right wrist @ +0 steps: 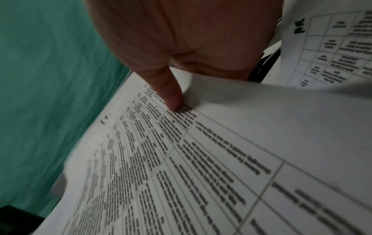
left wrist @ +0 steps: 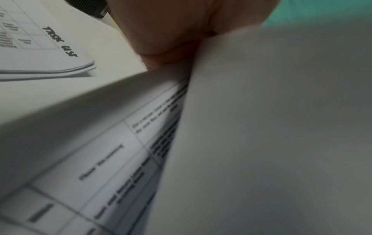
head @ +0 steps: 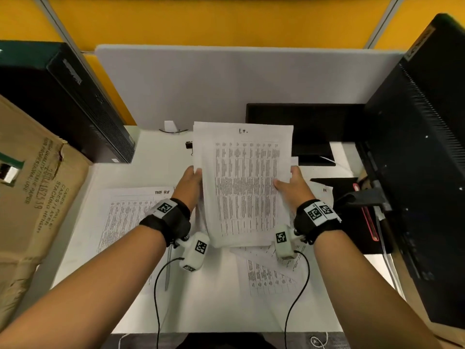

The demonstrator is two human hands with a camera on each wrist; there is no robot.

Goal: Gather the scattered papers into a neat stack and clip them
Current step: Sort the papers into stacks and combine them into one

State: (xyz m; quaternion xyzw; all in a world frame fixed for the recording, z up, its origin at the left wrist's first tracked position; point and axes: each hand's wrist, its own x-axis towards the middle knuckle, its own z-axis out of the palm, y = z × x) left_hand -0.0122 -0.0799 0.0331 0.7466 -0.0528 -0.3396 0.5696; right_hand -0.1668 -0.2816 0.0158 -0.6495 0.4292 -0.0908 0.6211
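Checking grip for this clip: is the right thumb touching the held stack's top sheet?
Touching. The right wrist view shows the thumb pressed on the held stack's printed top sheet.

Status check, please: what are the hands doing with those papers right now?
Both hands, left and right, grip the paper stack. Loose sheets remain on desk. Binder clip untouched.

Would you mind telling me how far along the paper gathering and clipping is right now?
Partly done: several printed white sheets are already bunched together, upright above the white desk. In hand: the left hand and right hand grip that bundle's side edges. Left: loose printed sheets at left and front right remain flat, and the small black binder clip is unused.
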